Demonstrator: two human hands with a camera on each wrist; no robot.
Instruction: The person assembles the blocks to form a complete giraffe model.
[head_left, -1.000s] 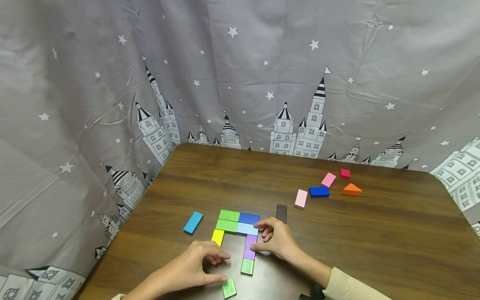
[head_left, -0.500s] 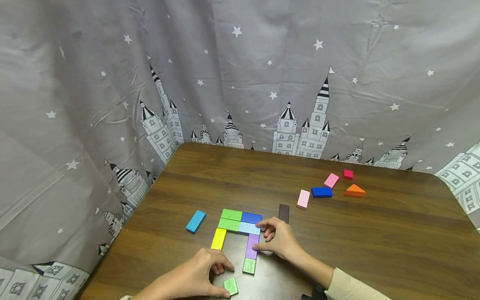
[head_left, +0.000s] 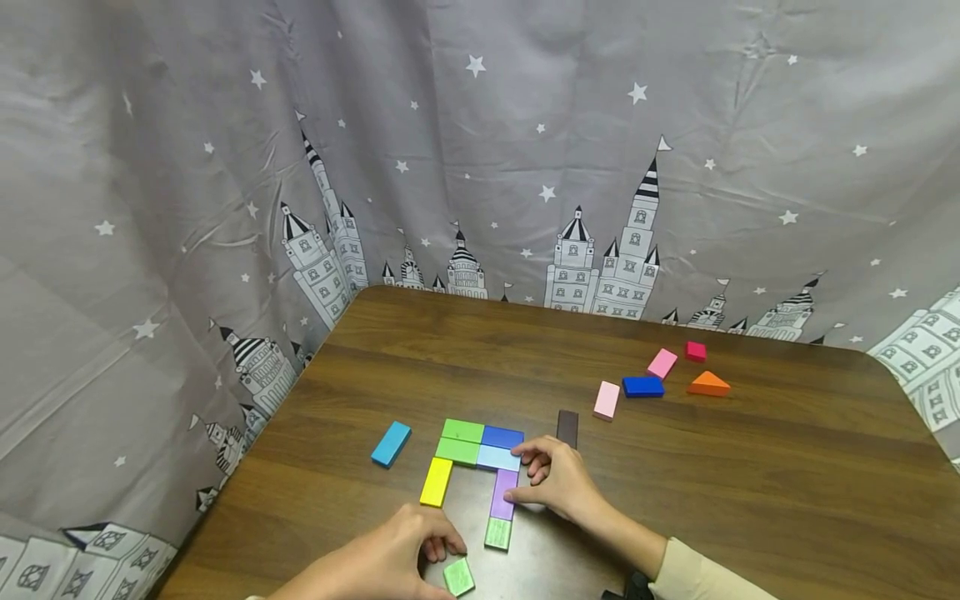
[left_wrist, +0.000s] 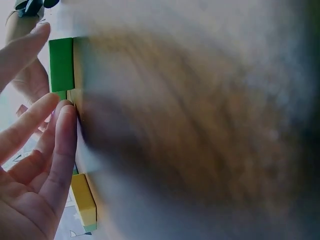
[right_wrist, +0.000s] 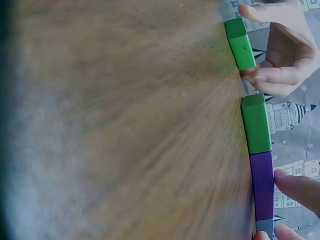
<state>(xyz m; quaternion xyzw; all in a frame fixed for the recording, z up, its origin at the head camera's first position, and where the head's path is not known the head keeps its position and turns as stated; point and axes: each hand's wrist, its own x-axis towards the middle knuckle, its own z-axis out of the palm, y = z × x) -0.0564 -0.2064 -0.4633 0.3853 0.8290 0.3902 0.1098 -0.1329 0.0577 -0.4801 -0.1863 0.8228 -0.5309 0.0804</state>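
Loose green block is lying nearer me than the yellow block, slightly to its right. Leftmost, a bright blue block is sitting left of the yellow block; the left hand is gripping the loose green block between thumb and fingers. Right of the yellow block, the right hand is resting its fingertips against the purple block and pale blue block, gripping neither. I'm judging the step as positioning, the next move calling for sliding the loose green block squarely to the yellow block's near end.

Hands — thumbs apart from fingers
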